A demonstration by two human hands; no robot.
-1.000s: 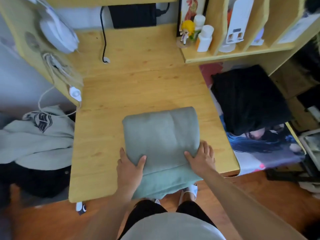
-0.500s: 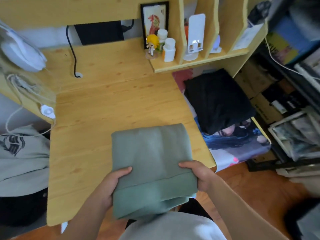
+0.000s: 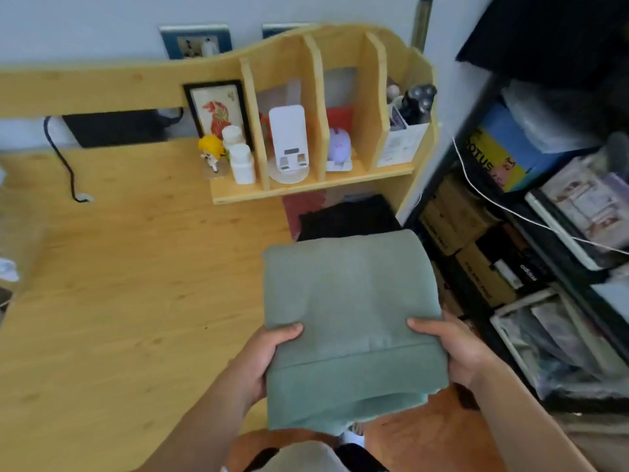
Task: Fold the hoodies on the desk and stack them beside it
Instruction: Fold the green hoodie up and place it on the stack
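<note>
A folded sage-green hoodie (image 3: 347,301) is held in the air over the right edge of the wooden desk (image 3: 136,284). My left hand (image 3: 262,356) grips its near left side, thumb on top. My right hand (image 3: 456,349) grips its near right side the same way. Beyond the green hoodie, a folded black hoodie (image 3: 347,216) lies beside the desk, below the shelf, mostly hidden by the green one.
A wooden shelf unit (image 3: 316,185) at the desk's back right holds bottles, a figurine, a white stand and a framed picture. A black cable (image 3: 64,168) lies on the desk. Dark racks with boxes (image 3: 476,240) and bins stand at the right.
Both hands have lifted the folded green hoodie off the desk and carried it to the right, toward the black hoodie. My view has swung right with it.
</note>
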